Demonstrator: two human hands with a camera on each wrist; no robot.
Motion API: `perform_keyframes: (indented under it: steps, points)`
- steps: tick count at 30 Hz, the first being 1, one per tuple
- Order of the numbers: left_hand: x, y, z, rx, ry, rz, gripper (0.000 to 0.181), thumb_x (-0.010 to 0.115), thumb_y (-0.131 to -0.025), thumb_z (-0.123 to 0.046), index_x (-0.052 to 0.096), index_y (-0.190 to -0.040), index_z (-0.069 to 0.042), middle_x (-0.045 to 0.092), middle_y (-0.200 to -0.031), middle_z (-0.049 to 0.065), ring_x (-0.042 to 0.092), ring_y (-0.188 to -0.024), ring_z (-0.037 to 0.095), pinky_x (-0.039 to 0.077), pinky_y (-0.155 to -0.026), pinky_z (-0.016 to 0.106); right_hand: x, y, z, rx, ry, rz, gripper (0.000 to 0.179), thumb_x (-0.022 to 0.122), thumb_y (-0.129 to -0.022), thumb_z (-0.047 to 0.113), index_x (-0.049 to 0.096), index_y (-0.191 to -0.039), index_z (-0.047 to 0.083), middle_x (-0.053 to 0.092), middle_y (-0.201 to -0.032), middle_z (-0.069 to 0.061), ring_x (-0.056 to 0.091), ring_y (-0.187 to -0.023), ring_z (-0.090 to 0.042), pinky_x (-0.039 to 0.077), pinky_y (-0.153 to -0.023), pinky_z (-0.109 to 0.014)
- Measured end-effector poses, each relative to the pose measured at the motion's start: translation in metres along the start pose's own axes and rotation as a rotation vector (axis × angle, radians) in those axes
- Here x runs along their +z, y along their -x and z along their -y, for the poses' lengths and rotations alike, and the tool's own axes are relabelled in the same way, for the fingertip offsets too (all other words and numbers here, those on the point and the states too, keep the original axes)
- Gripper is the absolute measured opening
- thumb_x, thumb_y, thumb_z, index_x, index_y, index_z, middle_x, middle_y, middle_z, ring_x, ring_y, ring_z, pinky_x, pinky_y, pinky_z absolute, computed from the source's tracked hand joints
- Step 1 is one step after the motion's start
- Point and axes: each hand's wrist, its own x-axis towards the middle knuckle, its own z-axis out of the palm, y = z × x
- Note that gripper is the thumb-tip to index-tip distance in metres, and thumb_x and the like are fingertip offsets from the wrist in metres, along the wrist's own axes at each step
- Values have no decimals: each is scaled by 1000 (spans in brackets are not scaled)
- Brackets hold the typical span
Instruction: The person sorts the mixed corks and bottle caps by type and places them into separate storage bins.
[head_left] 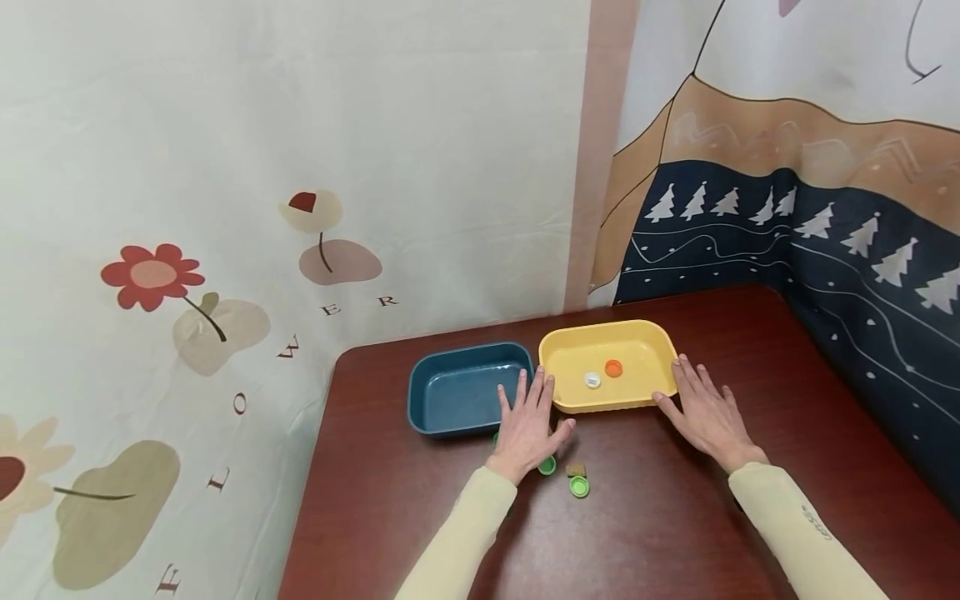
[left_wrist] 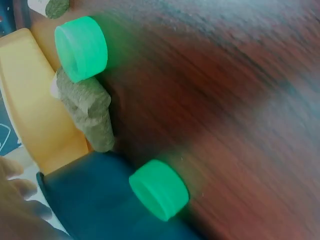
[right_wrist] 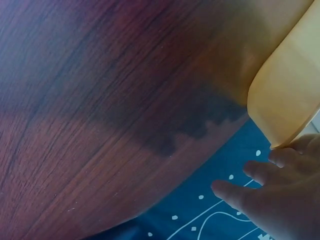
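A yellow tray (head_left: 609,403) lies on the table, with an orange bottle cap (head_left: 613,368) and a white bottle cap (head_left: 592,380) inside. Left of it is a dark blue tray (head_left: 461,398) with nothing seen in it. My left hand (head_left: 525,429), fingers spread, lies where the two trays meet, fingertips over the yellow tray's left end. At the yellow tray's right end, my right hand (head_left: 708,412) has straight fingers along the rim, thumb by the front corner. Green bottle caps (left_wrist: 81,49) and a crumpled brown-grey lump (left_wrist: 87,107) appear beneath my left wrist.
A light green cap (head_left: 579,487) lies on the table in front of the trays, beside a small brown piece (head_left: 576,470). A flower-printed curtain (head_left: 450,208) hangs behind the table, and a dark blue tree-printed one (head_left: 840,250) at the right.
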Motion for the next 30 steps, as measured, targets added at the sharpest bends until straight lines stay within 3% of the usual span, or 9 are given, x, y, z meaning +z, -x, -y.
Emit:
perform_keyframes:
  steps: [7, 15, 22, 30]
  points:
    - [-13, 18, 12, 53, 36, -65, 80, 52, -102, -58, 32, -163, -10, 21, -171, 8, 15, -158, 34, 14, -120, 68, 2, 1, 0, -1, -4, -3, 92, 39, -105, 64, 17, -162, -5, 14, -168, -27, 16, -151, -54, 14, -110, -80]
    - [-21, 43, 20, 156, 7, -128, 79, 57, -100, -57, 37, -161, -11, 24, -170, 10, 21, -156, 36, 19, -120, 65, 2, 0, 0, 0, -12, 1, 93, 39, -105, 64, 15, -162, -5, 13, -168, -28, 16, -150, -55, 13, -109, -81]
    - [-21, 54, 7, 280, -58, -116, 77, 58, -99, -59, 41, -160, -15, 25, -170, 9, 23, -156, 34, 25, -119, 64, 2, -1, -1, 11, -22, 18, 93, 38, -105, 64, 14, -162, -5, 11, -168, -28, 15, -150, -56, 12, -110, -81]
    - [-16, 61, -11, 500, -101, -88, 74, 62, -98, -59, 45, -158, -19, 29, -169, 8, 30, -153, 33, 31, -116, 63, 1, 0, 1, 25, -33, 31, 95, 38, -104, 66, 14, -163, -4, 11, -169, -27, 16, -150, -56, 11, -111, -80]
